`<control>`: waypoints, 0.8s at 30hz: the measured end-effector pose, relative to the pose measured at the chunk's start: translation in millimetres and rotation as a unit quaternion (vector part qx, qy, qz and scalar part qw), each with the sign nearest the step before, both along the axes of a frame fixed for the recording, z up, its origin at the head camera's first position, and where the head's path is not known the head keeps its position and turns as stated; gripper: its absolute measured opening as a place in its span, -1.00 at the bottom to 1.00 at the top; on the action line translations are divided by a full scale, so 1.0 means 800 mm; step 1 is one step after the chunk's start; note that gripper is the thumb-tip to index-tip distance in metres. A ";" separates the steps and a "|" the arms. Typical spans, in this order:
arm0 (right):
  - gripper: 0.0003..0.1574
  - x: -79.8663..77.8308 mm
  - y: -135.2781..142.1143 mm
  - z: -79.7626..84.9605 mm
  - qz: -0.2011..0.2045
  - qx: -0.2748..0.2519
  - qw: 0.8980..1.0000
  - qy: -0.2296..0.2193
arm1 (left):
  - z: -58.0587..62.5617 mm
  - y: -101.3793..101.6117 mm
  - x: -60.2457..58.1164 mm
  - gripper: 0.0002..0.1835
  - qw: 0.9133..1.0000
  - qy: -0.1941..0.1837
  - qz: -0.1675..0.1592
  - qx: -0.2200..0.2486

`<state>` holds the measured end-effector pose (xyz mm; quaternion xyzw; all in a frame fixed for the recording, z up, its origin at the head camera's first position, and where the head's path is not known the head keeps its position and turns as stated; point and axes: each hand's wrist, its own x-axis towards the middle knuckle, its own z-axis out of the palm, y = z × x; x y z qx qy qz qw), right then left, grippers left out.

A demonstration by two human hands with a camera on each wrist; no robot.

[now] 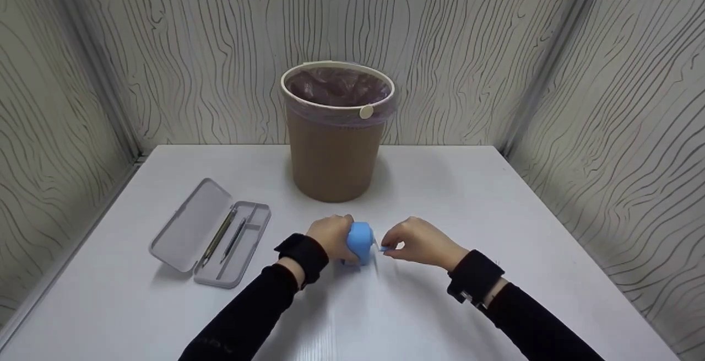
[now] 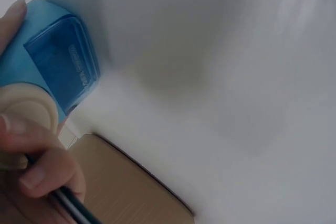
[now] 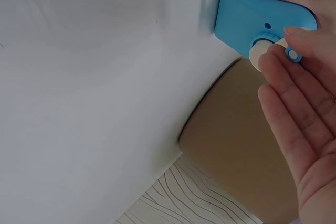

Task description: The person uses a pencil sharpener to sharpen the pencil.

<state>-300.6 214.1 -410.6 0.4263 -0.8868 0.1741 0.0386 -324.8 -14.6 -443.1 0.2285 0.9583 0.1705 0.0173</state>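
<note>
Sharpening seemingly in hand. Left hand (image 1: 330, 235) grips sharpener (image 1: 361, 240), apparently pencil (image 2: 73, 205) too, at bin's (image 1: 336, 157) 6 o'clock. Right hand (image 1: 421, 241) pinches crank (image 3: 294, 54), sharpener's 3 o'clock. Next: steady circling.

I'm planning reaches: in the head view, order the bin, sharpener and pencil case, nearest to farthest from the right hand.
1. Sharpener, just left of the right hand.
2. Bin, behind the sharpener.
3. Pencil case, far left.
</note>
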 end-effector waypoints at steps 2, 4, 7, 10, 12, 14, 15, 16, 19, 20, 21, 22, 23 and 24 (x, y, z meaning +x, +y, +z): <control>-0.91 0.000 -0.001 0.001 -0.001 0.002 1.000 0.005 | -0.001 0.001 -0.001 -0.22 1.000 0.006 0.003 -0.005; -0.91 0.000 -0.001 0.001 -0.002 0.004 1.000 0.008 | -0.002 0.001 -0.001 -0.20 1.000 0.015 0.004 -0.012; -0.90 0.001 -0.002 0.001 -0.003 0.006 1.000 0.008 | -0.004 0.002 -0.002 -0.18 0.999 0.025 0.003 -0.022; -0.89 0.001 -0.002 0.002 -0.005 0.005 1.000 0.008 | -0.004 0.002 -0.003 -0.19 0.999 0.028 0.002 -0.027; -0.88 0.002 -0.001 0.003 -0.008 0.006 1.000 0.013 | -0.004 0.002 -0.002 -0.20 0.999 0.026 0.001 -0.027; -0.87 0.002 -0.001 0.005 -0.011 0.007 1.000 0.022 | -0.003 0.002 -0.003 -0.21 0.999 0.024 -0.002 -0.029; -0.87 0.002 -0.001 0.006 -0.014 0.008 0.999 0.028 | -0.002 0.001 -0.003 -0.21 0.999 0.022 -0.004 -0.029; -0.87 0.002 -0.001 0.007 -0.017 0.009 0.999 0.033 | -0.002 0.001 -0.004 -0.21 0.999 0.021 -0.006 -0.030; -0.87 0.001 -0.003 0.011 -0.027 0.013 0.998 0.046 | -0.002 0.001 -0.005 -0.22 0.999 0.018 -0.012 -0.034; -0.87 0.001 -0.003 0.012 -0.031 0.015 0.998 0.050 | -0.002 0.001 -0.006 -0.22 0.999 0.014 -0.013 -0.035; -0.87 0.000 -0.004 0.013 -0.033 0.018 0.998 0.053 | -0.002 0.001 -0.006 -0.22 0.999 0.010 -0.013 -0.036; -0.87 0.000 -0.004 0.014 -0.035 0.020 0.998 0.056 | -0.001 0.001 -0.006 -0.22 0.999 0.007 -0.014 -0.036; -0.87 -0.001 -0.005 0.015 -0.036 0.021 0.997 0.060 | -0.001 0.001 -0.007 -0.22 0.999 0.004 -0.014 -0.037; -0.87 -0.002 -0.005 0.016 -0.036 0.023 0.997 0.064 | -0.001 0.001 -0.007 -0.21 0.999 0.003 -0.015 -0.039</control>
